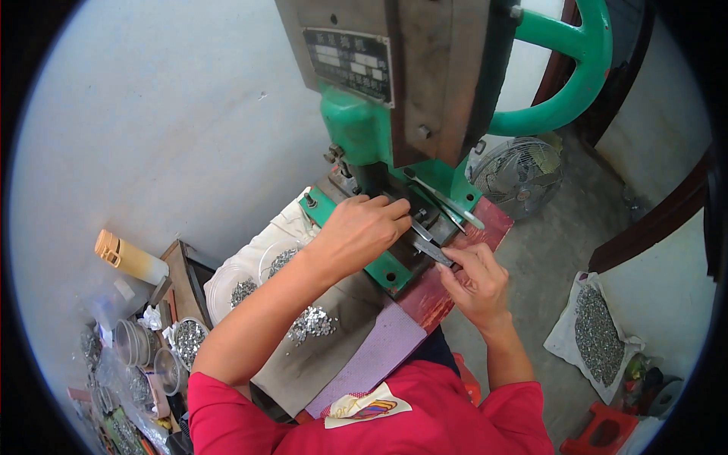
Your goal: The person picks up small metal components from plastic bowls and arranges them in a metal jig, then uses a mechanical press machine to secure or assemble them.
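A green and brown bench press (447,76) stands in front of me, its ram above a dark die area on a green base (387,273). Over the die, my left hand (362,231) has its fingers curled downward, and whatever they pinch is hidden. My right hand (478,279), at the base's right front, grips a slim grey metal tool (434,251) between thumb and fingers. The tool's narrower end points toward the die and my left fingertips; its exact kind is unclear. Left of the base, small shiny metal pieces (312,324) lie heaped on a cloth.
A white-handled stick (455,206) rests on the base's right side. Clear tubs (227,292) of metal pieces stand left of the press. A cluttered side table holds more tubs (188,341) and a yellow-capped bottle (133,258). A fan (519,178), a sack of pieces (595,334) and a red stool (603,431) stand right.
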### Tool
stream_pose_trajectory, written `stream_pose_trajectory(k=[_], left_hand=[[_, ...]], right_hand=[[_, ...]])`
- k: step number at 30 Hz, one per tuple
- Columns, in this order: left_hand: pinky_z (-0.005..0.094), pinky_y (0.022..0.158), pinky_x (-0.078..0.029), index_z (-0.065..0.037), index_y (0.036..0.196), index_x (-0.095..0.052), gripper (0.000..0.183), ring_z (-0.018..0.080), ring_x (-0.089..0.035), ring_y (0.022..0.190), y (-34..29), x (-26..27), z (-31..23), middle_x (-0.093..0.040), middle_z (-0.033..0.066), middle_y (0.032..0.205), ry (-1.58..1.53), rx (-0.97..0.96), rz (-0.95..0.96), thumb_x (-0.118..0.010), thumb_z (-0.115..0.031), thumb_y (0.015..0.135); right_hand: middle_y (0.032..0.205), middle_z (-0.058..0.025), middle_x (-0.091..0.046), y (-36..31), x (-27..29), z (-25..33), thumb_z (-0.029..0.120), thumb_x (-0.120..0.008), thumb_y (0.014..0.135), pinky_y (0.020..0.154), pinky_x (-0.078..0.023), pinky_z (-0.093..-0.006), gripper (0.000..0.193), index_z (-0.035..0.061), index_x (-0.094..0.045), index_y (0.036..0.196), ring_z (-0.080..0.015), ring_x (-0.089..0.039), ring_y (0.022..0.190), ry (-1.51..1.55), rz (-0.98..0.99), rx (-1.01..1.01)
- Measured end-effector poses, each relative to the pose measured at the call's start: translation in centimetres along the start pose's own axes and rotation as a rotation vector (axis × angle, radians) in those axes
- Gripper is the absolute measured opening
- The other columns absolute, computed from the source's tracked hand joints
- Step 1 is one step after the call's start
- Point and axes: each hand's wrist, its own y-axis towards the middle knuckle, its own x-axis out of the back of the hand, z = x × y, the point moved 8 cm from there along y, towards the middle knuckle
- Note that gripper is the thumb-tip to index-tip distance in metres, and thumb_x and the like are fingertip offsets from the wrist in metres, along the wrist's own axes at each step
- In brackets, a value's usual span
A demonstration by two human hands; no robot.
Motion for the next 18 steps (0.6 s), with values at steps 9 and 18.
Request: stream_pose_trajectory(k=[9, 18], left_hand=[[0.0339, 0.075, -0.053, -0.007, 0.084, -0.065, 0.01, 0.0191, -0.063, 0.088, 2.4, -1.8, -0.9, -0.056, 0.0032, 0.09, 0.046, -0.165, 0.148, -0.061, -0.014, 0.078], [0.0331, 0.081, -0.051, -0.006, 0.085, -0.066, 0.013, 0.0199, -0.061, 0.093, 1.8, -1.8, -2.8, -0.058, 0.0039, 0.092, 0.066, -0.1, 0.173, -0.062, -0.015, 0.077]], right_hand=[[0.079, -0.0065, -0.059, -1.1, -0.4, -1.3, 0.005, -0.078, 0.076, 0.052, -0.051, -0.0314, 0.022, 0.0027, -0.07, 0.097, -0.0198, -0.065, 0.062, 0.074, 0.023, -0.156], [0.082, -0.0079, -0.063, -1.9, -0.3, -1.9, 0.005, -0.078, 0.077, 0.053, -0.052, -0.0308, 0.023, 0.002, -0.071, 0.099, -0.0196, -0.065, 0.062, 0.091, 0.026, -0.181]])
